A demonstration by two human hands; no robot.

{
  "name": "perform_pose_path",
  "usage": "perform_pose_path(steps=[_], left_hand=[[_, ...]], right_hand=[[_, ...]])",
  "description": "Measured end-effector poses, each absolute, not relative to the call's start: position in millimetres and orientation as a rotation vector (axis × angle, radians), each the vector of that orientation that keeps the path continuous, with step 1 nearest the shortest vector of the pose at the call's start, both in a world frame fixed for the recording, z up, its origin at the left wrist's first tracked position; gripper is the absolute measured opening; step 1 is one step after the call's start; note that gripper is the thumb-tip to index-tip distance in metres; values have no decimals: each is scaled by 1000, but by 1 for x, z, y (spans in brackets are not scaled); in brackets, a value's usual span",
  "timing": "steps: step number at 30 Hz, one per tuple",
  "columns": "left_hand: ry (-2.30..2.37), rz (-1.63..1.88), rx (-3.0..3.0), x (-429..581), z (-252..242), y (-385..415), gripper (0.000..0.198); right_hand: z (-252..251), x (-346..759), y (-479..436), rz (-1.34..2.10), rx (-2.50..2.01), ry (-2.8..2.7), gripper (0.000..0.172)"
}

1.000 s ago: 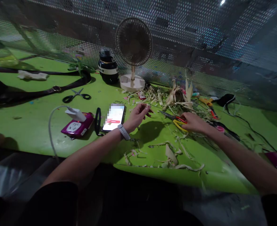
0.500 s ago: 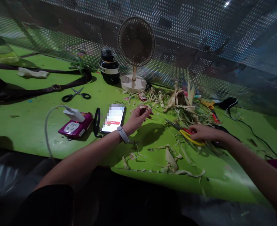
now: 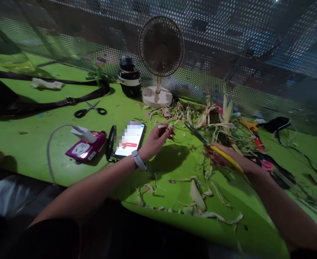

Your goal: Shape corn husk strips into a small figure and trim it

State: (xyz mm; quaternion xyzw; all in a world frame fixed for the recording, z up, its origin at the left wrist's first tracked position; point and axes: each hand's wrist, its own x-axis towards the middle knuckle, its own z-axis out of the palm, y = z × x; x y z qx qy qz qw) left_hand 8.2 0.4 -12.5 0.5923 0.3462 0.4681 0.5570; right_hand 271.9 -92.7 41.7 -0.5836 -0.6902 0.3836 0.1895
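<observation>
In the middle of the green table, my left hand (image 3: 157, 140) is closed in a pinch, with a small pale piece of dried husk (image 3: 169, 127) showing at its fingertips. To its right, my right hand (image 3: 223, 155) grips a pair of scissors (image 3: 197, 133) with yellow and red handles. The blades tilt up and left, apart from the left hand. Below the hands lie pale husk strips (image 3: 197, 196). A heap of dried husks and green stems (image 3: 224, 131) sits behind the right hand.
Left of my left hand are a lit phone (image 3: 130, 144), a purple power strip (image 3: 84, 149) with a white plug, and black scissors (image 3: 90, 109). A fan (image 3: 161, 46) and a dark bottle (image 3: 130, 77) stand at the back. A black strap (image 3: 50, 103) crosses the left side.
My right hand has turned the scissors so the blades point more steeply upward, with the yellow handle now lying over the hand. The left hand keeps its pinch. The whole view has shifted slightly.
</observation>
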Motion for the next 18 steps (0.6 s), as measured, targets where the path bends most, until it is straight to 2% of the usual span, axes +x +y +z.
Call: perform_pose_path(steps=[7, 18], left_hand=[[714, 1092, 1537, 11, -16, -8, 31], [698, 1022, 1561, 13, -20, -11, 26]], right_hand=[[41, 247, -83, 988, -1813, -2120, 57], [33, 248, -86, 991, -1776, -2181, 56]])
